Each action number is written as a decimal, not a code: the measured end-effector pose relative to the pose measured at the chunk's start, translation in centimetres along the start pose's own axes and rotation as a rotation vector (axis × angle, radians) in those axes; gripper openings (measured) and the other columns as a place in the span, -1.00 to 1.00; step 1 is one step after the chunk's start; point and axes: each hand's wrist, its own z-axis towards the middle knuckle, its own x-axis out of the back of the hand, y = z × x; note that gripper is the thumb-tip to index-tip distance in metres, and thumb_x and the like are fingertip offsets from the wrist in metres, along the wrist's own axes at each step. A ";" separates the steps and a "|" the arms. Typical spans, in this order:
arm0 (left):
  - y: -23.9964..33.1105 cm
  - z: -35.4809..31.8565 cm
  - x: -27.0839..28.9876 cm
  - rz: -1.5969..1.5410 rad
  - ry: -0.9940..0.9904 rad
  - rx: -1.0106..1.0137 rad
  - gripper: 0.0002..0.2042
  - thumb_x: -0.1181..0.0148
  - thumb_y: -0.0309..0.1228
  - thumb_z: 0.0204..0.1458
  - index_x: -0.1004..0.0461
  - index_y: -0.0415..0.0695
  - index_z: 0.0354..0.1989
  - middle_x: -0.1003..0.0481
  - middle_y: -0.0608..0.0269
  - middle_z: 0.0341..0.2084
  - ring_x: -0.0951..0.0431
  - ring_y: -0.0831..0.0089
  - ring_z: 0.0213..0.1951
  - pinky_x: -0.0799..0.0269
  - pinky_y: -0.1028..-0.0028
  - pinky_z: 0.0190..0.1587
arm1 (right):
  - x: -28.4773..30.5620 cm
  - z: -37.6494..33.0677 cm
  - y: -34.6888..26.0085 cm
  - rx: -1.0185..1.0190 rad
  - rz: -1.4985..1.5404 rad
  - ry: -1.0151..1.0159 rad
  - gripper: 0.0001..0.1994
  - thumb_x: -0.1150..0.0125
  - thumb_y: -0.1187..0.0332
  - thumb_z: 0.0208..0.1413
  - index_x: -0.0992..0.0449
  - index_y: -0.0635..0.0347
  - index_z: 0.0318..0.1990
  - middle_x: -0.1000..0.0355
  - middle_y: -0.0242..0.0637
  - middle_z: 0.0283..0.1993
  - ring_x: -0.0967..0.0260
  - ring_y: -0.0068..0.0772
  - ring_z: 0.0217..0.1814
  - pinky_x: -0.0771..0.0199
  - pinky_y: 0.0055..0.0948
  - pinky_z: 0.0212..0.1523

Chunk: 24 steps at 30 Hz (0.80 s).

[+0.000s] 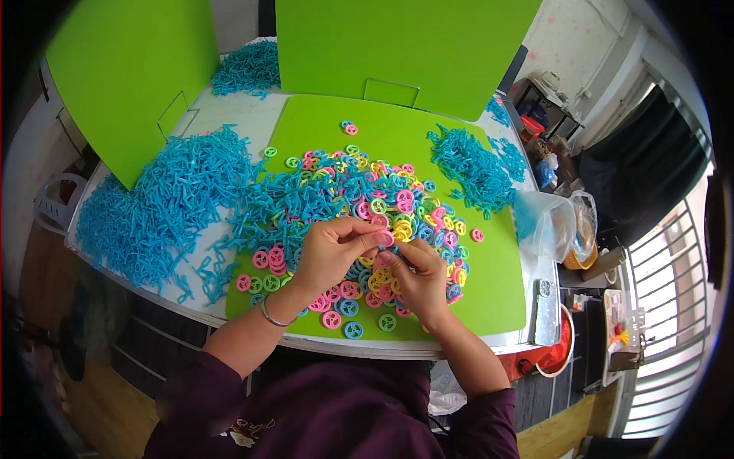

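Note:
Over a heap of small spoked plastic wheels (330,320) in pink, blue, green and yellow, my two hands meet. Thumb and fingers of my left hand (330,249) pinch a pink wheel (387,239). Just right of it, my right hand (419,281) is closed, its thumb and index finger pressed together by the wheel's lower edge. A bit of blue shows at those fingertips, but the fingers hide most of it. Thin blue forked plastic pieces (302,200) lie over the heap's left and far parts.
A large pile of blue pieces (180,187) covers the table's left side. Another blue pile (472,172) lies right of the wheels. Upright green boards (405,50) stand at the back and left. A phone (546,312) and a clear plastic bag (541,222) sit at the right edge.

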 end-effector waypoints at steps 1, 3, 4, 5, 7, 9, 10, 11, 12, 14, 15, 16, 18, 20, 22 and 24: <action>0.4 0.1 -0.1 -0.148 0.024 0.093 -0.86 -0.20 -0.51 0.09 -0.55 -0.27 -0.19 -0.57 0.26 -0.35 -0.57 0.60 -0.36 -0.55 0.62 -0.28 | -0.1 0.0 -0.3 0.003 0.001 -0.002 -0.90 -0.25 0.45 0.11 -0.58 0.30 -0.26 -0.38 -0.46 -0.48 -0.32 -0.70 -0.52 -0.34 -0.68 -0.50; 0.6 0.2 -0.2 -0.298 0.051 0.184 -0.86 -0.21 -0.52 0.09 -0.55 -0.27 -0.20 -0.57 0.27 -0.36 -0.56 0.61 -0.36 -0.54 0.63 -0.29 | -0.2 0.0 -0.8 -0.402 0.523 -0.005 -0.91 -0.23 0.46 0.13 -0.59 0.29 -0.28 -0.38 -0.46 -0.49 -0.34 -0.69 -0.52 -0.36 -0.66 -0.51; 0.5 0.1 -0.3 -0.361 0.066 0.197 -0.86 -0.21 -0.52 0.08 -0.55 -0.27 -0.21 -0.57 0.27 -0.37 -0.56 0.61 -0.35 -0.53 0.63 -0.28 | -0.3 0.0 -0.7 -0.456 0.620 -0.006 -0.91 -0.22 0.45 0.13 -0.56 0.29 -0.36 -0.37 -0.45 -0.51 -0.34 -0.70 -0.52 -0.37 -0.65 -0.52; 0.4 0.1 -0.5 -0.424 0.080 0.210 -0.87 -0.22 -0.52 0.08 -0.55 -0.27 -0.21 -0.57 0.27 -0.37 -0.55 0.61 -0.34 -0.53 0.63 -0.28 | -0.4 0.2 -0.9 -0.455 0.619 -0.009 -0.91 -0.22 0.45 0.13 -0.56 0.29 -0.36 -0.37 -0.45 -0.51 -0.34 -0.70 -0.52 -0.37 -0.65 -0.52; 0.0 -0.1 -0.8 -0.285 0.073 0.109 -0.88 -0.21 -0.53 0.08 -0.55 -0.28 -0.22 -0.56 0.27 -0.37 -0.56 0.60 -0.33 -0.53 0.62 -0.26 | -0.5 0.4 -1.3 -0.561 0.649 0.015 -0.85 -0.22 0.45 0.14 -0.50 0.30 -0.46 -0.37 -0.45 -0.53 -0.34 -0.71 -0.53 -0.36 -0.65 -0.53; -0.1 -0.1 -0.9 -0.145 0.065 0.009 -0.88 -0.21 -0.53 0.08 -0.55 -0.28 -0.23 -0.56 0.26 -0.38 -0.56 0.59 -0.32 -0.53 0.62 -0.25 | -0.6 0.1 -1.0 -0.493 0.584 0.016 -0.85 -0.22 0.46 0.14 -0.50 0.31 -0.46 -0.37 -0.45 -0.52 -0.34 -0.70 -0.53 -0.36 -0.65 -0.53; -0.1 -0.1 -0.8 -0.165 0.069 0.022 -0.89 -0.20 -0.54 0.09 -0.55 -0.28 -0.24 -0.56 0.26 -0.38 -0.56 0.59 -0.32 -0.54 0.61 -0.24 | -0.7 0.0 -0.8 -0.425 0.522 0.020 -0.85 -0.23 0.46 0.13 -0.51 0.32 -0.45 -0.37 -0.46 -0.52 -0.34 -0.70 -0.53 -0.36 -0.65 -0.53; -0.1 -0.1 -0.8 -0.185 0.072 0.036 -0.89 -0.20 -0.54 0.09 -0.56 -0.28 -0.24 -0.56 0.26 -0.38 -0.56 0.58 -0.32 -0.54 0.60 -0.23 | -0.6 0.0 -0.4 -0.424 0.522 0.019 -0.85 -0.23 0.46 0.13 -0.51 0.32 -0.45 -0.37 -0.46 -0.52 -0.34 -0.70 -0.53 -0.36 -0.65 -0.53; -0.1 -0.1 -0.7 -0.185 0.072 0.035 -0.89 -0.20 -0.54 0.09 -0.56 -0.28 -0.24 -0.56 0.26 -0.38 -0.56 0.58 -0.32 -0.54 0.60 -0.23 | -0.5 -0.1 0.0 -0.341 0.375 0.001 -0.90 -0.25 0.47 0.11 -0.54 0.33 -0.38 -0.37 -0.45 -0.53 -0.33 -0.69 -0.54 -0.35 -0.64 -0.54; -0.1 0.0 -0.6 -0.206 0.062 0.094 -0.90 -0.19 -0.55 0.08 -0.56 -0.28 -0.25 -0.56 0.26 -0.38 -0.56 0.58 -0.32 -0.56 0.59 -0.21 | -0.2 -0.1 0.0 -0.259 0.228 -0.016 -0.91 -0.27 0.48 0.08 -0.58 0.33 -0.31 -0.36 -0.44 -0.53 -0.33 -0.69 -0.55 -0.34 -0.64 -0.54; -0.1 0.0 -0.6 -0.206 0.061 0.095 -0.90 -0.19 -0.55 0.08 -0.56 -0.28 -0.25 -0.56 0.26 -0.38 -0.56 0.58 -0.32 -0.56 0.59 -0.21 | 0.0 0.0 -0.3 -0.178 0.107 0.002 -0.88 -0.30 0.50 0.05 -0.59 0.32 -0.25 -0.35 -0.42 -0.54 -0.32 -0.67 -0.56 -0.31 -0.62 -0.55; -0.1 0.0 -0.5 -0.218 0.055 0.125 -0.90 -0.19 -0.56 0.09 -0.56 -0.28 -0.25 -0.56 0.26 -0.38 -0.56 0.58 -0.32 -0.56 0.59 -0.21 | 0.2 0.1 -0.6 -0.098 -0.013 0.019 -0.82 -0.32 0.51 0.01 -0.60 0.31 -0.19 -0.35 -0.39 -0.55 -0.30 -0.65 -0.57 -0.29 -0.60 -0.56; -0.2 0.1 -0.2 -0.228 0.048 0.156 -0.90 -0.18 -0.56 0.09 -0.56 -0.27 -0.25 -0.56 0.27 -0.37 -0.56 0.58 -0.32 -0.57 0.59 -0.21 | 0.3 0.3 -0.9 -0.022 -0.075 0.041 -0.80 -0.33 0.52 -0.01 -0.60 0.31 -0.18 -0.34 -0.37 -0.55 -0.28 -0.63 -0.58 -0.26 -0.57 -0.56; -0.3 0.3 0.1 -0.415 0.054 0.265 -0.91 -0.18 -0.56 0.09 -0.56 -0.26 -0.26 -0.56 0.27 -0.37 -0.56 0.57 -0.32 -0.57 0.58 -0.21 | 0.4 0.3 -1.1 0.051 -0.142 0.069 -0.78 -0.35 0.53 -0.04 -0.60 0.30 -0.18 -0.33 -0.34 -0.56 -0.26 -0.61 -0.58 -0.24 -0.55 -0.56; -0.6 0.2 -0.2 -0.380 0.045 0.223 -0.91 -0.18 -0.56 0.09 -0.56 -0.25 -0.26 -0.56 0.28 -0.37 -0.56 0.58 -0.32 -0.57 0.58 -0.21 | 0.4 0.2 -1.2 0.035 -0.121 0.087 -0.77 -0.37 0.53 -0.07 -0.61 0.29 -0.19 -0.33 -0.34 -0.56 -0.22 -0.58 -0.59 -0.20 -0.51 -0.57; -0.7 0.2 -0.3 -0.345 0.038 0.179 -0.91 -0.18 -0.56 0.08 -0.56 -0.24 -0.26 -0.56 0.28 -0.37 -0.56 0.58 -0.33 -0.56 0.58 -0.21 | 0.3 0.1 -1.2 0.013 -0.099 0.102 -0.77 -0.37 0.53 -0.08 -0.61 0.29 -0.19 -0.32 -0.34 -0.57 -0.21 -0.58 -0.59 -0.18 -0.51 -0.58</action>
